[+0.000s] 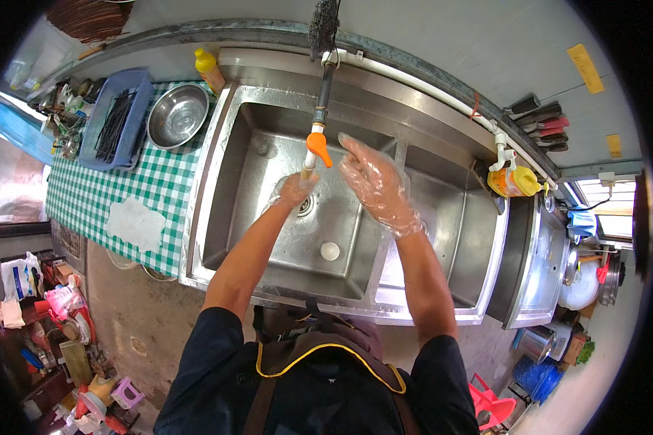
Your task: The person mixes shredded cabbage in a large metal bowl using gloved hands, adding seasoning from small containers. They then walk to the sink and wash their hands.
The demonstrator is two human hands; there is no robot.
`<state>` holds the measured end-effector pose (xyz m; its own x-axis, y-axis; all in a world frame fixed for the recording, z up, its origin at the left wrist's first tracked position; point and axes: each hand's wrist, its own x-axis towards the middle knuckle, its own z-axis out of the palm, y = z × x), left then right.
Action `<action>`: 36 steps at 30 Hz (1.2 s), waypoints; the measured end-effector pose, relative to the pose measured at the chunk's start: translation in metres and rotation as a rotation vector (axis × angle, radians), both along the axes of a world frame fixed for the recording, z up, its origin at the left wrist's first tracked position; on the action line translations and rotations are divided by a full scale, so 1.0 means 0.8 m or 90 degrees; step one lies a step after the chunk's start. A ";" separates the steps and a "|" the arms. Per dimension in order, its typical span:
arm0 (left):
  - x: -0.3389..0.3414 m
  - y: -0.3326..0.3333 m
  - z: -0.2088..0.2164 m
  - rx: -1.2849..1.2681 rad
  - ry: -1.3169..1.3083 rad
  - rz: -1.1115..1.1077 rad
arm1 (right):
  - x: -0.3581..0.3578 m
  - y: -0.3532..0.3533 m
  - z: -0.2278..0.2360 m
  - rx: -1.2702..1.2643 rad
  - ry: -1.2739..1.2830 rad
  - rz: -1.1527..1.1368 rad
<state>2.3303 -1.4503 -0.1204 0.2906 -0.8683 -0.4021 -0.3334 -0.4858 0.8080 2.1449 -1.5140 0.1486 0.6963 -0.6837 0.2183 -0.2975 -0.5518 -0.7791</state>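
Observation:
Both of my hands wear clear plastic gloves above the left basin of a steel double sink [283,279]. My left hand [294,190] is right at the outlet of the tap [310,161], fingers stretched toward it and partly hidden; no object shows in it. To the right of the tap's orange lever [317,147], my right hand [374,180] is open, palm turned inward, fingers extended, holding nothing. Below my hands lies the drain [305,206]. A small round white piece [330,251] rests on the basin floor nearer to me.
Left of the sink, a green checked cloth [152,177] bears a steel bowl [178,116] and a blue basket [94,138] of dark sticks. A yellow bottle [209,70] stands at the sink's back corner. A yellow jug [514,181] is at the right, under a white pipe [413,90].

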 end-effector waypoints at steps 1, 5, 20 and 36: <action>0.015 -0.003 -0.035 0.012 -0.127 0.020 | -0.005 0.010 -0.009 -0.004 -0.027 -0.003; -0.015 -0.017 -0.006 -0.063 0.048 -0.019 | -0.084 0.044 -0.091 0.140 0.007 -0.074; -0.002 0.034 0.083 -0.146 0.196 0.119 | -0.156 0.157 -0.206 0.424 0.018 -0.071; -0.025 0.030 0.129 -0.216 -0.568 -0.571 | -0.087 0.181 -0.169 0.420 0.161 -0.143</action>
<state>2.3106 -1.4265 -0.0174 -0.3871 -0.9169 -0.0972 -0.9129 0.3663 0.1801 2.0753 -1.3688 0.0137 0.4989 -0.7491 -0.4358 -0.5630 0.1022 -0.8201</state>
